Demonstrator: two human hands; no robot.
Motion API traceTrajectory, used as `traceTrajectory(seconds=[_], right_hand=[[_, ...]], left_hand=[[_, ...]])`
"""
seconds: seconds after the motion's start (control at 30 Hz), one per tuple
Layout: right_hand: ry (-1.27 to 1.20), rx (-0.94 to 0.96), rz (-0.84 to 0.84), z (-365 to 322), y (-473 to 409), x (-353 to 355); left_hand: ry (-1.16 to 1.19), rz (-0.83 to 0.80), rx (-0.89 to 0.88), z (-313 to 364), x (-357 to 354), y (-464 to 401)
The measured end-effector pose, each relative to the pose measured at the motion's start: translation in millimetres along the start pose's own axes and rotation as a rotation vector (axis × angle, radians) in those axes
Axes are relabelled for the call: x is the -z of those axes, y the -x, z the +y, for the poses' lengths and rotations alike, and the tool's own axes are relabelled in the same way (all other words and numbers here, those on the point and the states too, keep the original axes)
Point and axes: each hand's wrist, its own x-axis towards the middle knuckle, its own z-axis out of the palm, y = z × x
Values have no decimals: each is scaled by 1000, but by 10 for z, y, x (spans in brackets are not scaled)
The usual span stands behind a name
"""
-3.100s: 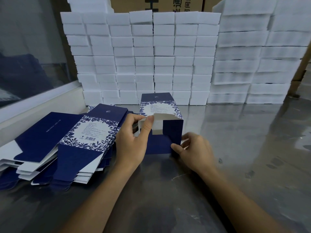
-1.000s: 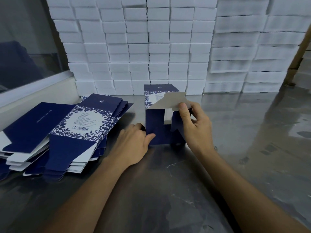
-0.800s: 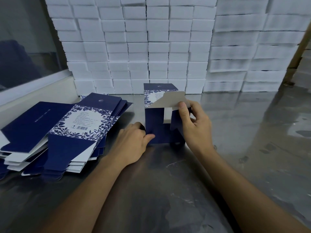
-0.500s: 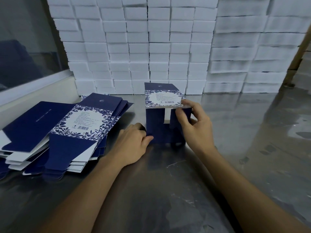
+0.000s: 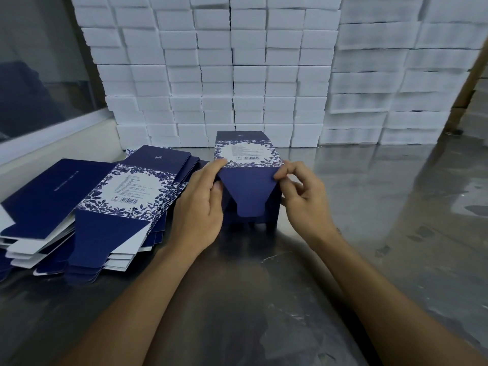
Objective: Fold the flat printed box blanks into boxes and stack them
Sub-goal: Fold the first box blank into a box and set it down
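Looks like a packing room in a small factory or warehouse, not anyone's home. The whole back of the frame is a wall of white foam blocks stacked in tidy columns, with a second, wider stack at the upper right, and the brown edge of a cardboard carton peeks out at the far right. The worktop is a big scuffed metal table, shiny enough to mirror the stacks. At the left of the frame sits a thick pile of identical printed box blanks, navy with a floral border and a barcode. A glass partition on a pale sill fills the upper left.
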Motion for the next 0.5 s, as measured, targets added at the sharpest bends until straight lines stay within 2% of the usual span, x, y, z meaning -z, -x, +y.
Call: traceTrajectory(seconds=[0.23, 0.33, 0.5], right_hand=[[91, -40, 57, -26, 54, -42], [321, 66, 111, 9, 71, -43], [521, 330, 159, -37, 59, -136]], left_hand=[[211, 72, 125, 124, 23, -1], [160, 141, 80, 168, 8, -30], [113, 201, 18, 256, -43, -41]])
